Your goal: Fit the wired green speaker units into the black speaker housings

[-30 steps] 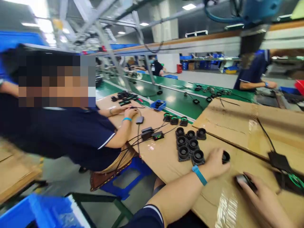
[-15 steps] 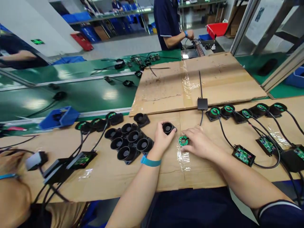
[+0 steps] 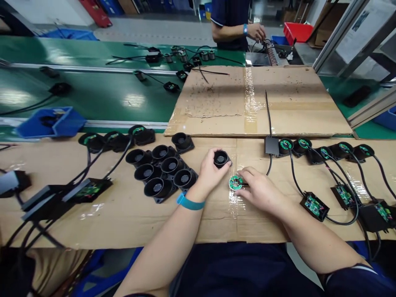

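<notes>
Near the middle of the cardboard-covered surface (image 3: pixel 213 231), I have both hands at work, close together but apart. My left hand (image 3: pixel 208 171), with a teal wristband (image 3: pixel 193 202) on its wrist, is closed around a black fan (image 3: pixel 221 159) — its open round face turned up, the thumb along the near corner of its frame. Just beside it, my right hand (image 3: pixel 261 187) pinches a round green board (image 3: pixel 235 182) at its right edge, thumb on the near side and fingertips on the far side; I cannot tell whether the board touches the cardboard below.

To the left of my left hand I see a cluster of seven black fans (image 3: pixel 170 166), six packed in a block and one a little apart at the far right corner. Past them stand three fans with green boards inside (image 3: pixel 140 134), cabled to black boxes (image 3: pixel 89 192), and a blue bin (image 3: pixel 52 121) sits beyond.

On my right, five more board-fitted fans (image 3: pixel 286 145) line the far side, near a closed black box (image 3: pixel 272 145), with opened boxes (image 3: pixel 315 205) nearer me — their circuit boards showing. Across the raised cardboard sheet (image 3: pixel 216 99), a co-worker's hand (image 3: pixel 257 32) is busy near a red bin (image 3: pixel 297 32).
</notes>
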